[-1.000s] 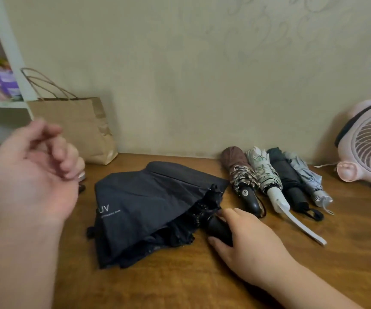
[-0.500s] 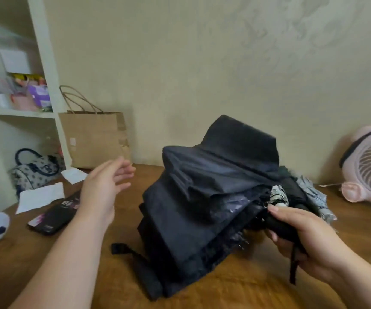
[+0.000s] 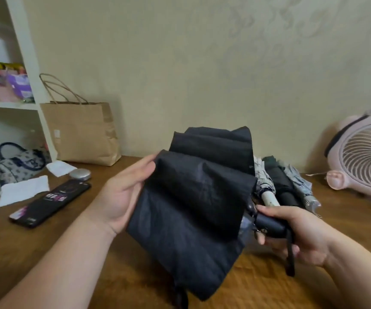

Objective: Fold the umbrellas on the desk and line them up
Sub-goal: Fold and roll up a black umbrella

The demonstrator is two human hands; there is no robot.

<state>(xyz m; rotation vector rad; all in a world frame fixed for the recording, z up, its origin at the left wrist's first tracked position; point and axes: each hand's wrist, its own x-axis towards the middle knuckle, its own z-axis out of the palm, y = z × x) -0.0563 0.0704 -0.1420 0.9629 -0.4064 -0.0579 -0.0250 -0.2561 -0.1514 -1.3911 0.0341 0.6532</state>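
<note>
Folding in progress (head view): the black umbrella [image 3: 193,208] is held off the counter [image 3: 347,221] between both hands. Its canopy is collapsed but loose, with bunched pleats, neither rolled nor strapped.
Right hand [image 3: 298,237]: fingers wrapped round the handle [image 3: 269,224], and the wrist strap [image 3: 290,253] dangles below.
Left hand [image 3: 124,192]: thumb on the front of the canopy's upper left edge, fingers out of sight behind the cloth. It appears to clasp the folds.
Done: folded umbrellas lie side by side near the wall, behind the black one.
Left to do: as I judge it, gather the pleats, wrap and fasten them, then lay this one in the row.
Umbrella count: one in hand, three folded in sight: the patterned umbrella [image 3: 267,192] with a cream handle, the dark umbrella [image 3: 284,190] and the striped umbrella [image 3: 302,188]. The canopy may hide more.
Other counts: one paper bag [image 3: 82,134], one pink fan [image 3: 362,161], one handbag [image 3: 17,163], one round tin [image 3: 80,174], two white papers [image 3: 24,190].
</note>
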